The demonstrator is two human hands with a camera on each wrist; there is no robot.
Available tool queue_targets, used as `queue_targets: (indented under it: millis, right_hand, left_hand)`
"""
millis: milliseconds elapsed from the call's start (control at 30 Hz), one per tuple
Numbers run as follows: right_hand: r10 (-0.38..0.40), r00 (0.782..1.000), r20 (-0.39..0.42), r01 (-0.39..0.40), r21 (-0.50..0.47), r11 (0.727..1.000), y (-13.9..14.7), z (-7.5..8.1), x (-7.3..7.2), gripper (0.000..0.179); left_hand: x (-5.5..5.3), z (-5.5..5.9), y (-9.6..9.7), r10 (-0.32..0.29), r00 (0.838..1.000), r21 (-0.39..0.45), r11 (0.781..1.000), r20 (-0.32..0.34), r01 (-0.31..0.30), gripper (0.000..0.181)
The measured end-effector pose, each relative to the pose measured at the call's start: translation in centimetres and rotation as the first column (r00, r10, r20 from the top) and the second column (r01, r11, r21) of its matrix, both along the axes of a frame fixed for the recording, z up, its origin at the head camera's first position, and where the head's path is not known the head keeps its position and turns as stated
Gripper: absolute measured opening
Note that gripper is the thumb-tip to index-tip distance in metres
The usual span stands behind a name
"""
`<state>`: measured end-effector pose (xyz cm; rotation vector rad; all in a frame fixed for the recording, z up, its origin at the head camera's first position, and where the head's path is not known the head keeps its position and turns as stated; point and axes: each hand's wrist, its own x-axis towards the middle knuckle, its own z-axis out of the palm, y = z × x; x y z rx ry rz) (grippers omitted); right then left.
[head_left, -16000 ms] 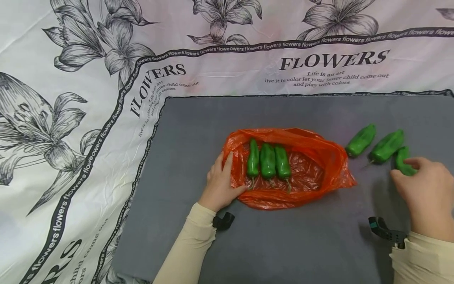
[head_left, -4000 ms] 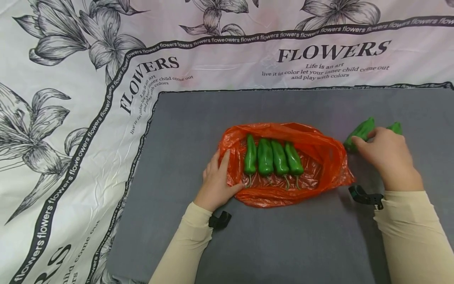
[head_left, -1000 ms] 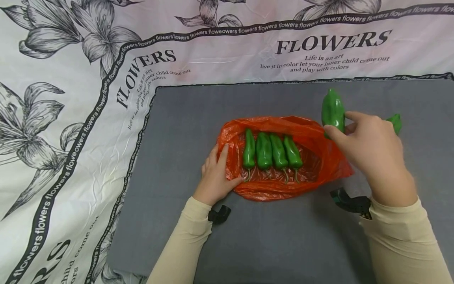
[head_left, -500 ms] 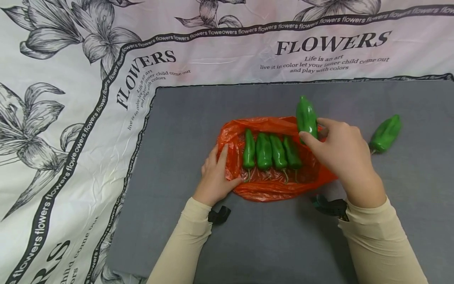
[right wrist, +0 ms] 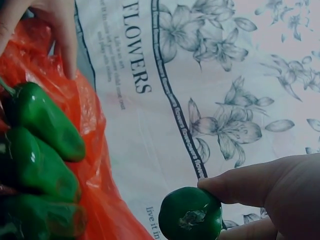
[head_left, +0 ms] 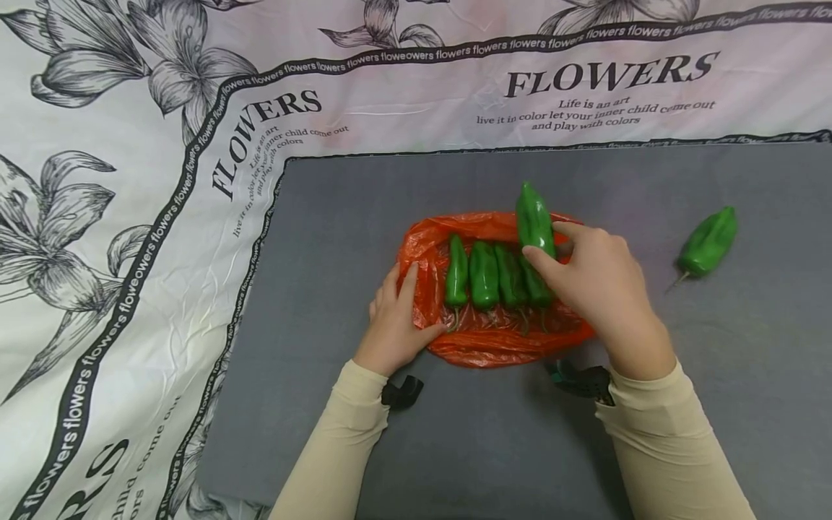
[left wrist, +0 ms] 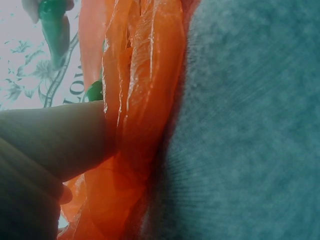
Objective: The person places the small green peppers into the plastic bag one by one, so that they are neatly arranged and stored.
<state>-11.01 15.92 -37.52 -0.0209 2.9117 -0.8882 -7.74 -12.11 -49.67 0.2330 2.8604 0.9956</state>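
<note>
My right hand (head_left: 601,282) pinches a green pepper (head_left: 534,219) between thumb and fingers, above the right part of an orange plastic bag (head_left: 494,354). In the right wrist view, the blunt end of this held pepper (right wrist: 190,214) faces the camera. Several green peppers (head_left: 484,278) lie side by side inside the bag, stems toward the near rim; the rightmost is partly covered by the held pepper and thumb. My left hand (head_left: 393,325) rests on the bag's left side, fingers spread and fairly straight. In the left wrist view, the thumb (left wrist: 65,132) meets the orange film, which hides its tip.
One more green pepper (head_left: 707,242) lies on the grey table surface (head_left: 734,361), right of the bag. A white cloth (head_left: 416,115) printed with flowers and lettering borders the grey area at the back and left. Each wrist wears a dark band (head_left: 401,393).
Over the last second my right hand carries the pepper leftward, from beyond the bag's right end to above it. Earlier, another pepper joined those in the bag. The left hand stays on the bag.
</note>
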Motion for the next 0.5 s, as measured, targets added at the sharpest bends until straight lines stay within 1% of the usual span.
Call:
queue_targets:
  millis: [233, 400, 500]
  right_hand:
    - [0.008, 1.0, -0.004, -0.008, -0.02, 1.0, -0.5, -0.3, 0.3, 0.065]
    - [0.05, 0.999, -0.022, -0.051, -0.049, 0.998, -1.6, -0.6, 0.4, 0.061]
    - [0.068, 0.998, -0.018, -0.069, -0.048, 0.996, -2.2, -0.8, 0.7, 0.055]
  left_hand:
    - [-0.1, 0.1, 0.3, -0.01, 1.0, 0.009, 1.0, 0.011, 0.01, 0.112]
    - [0.0, 0.2, 0.2, 0.005, 1.0, 0.006, 1.0, 0.024, -0.006, 0.112]
    - [0.0, 0.1, 0.2, 0.007, 0.999, -0.005, 1.0, 0.034, -0.007, 0.113]
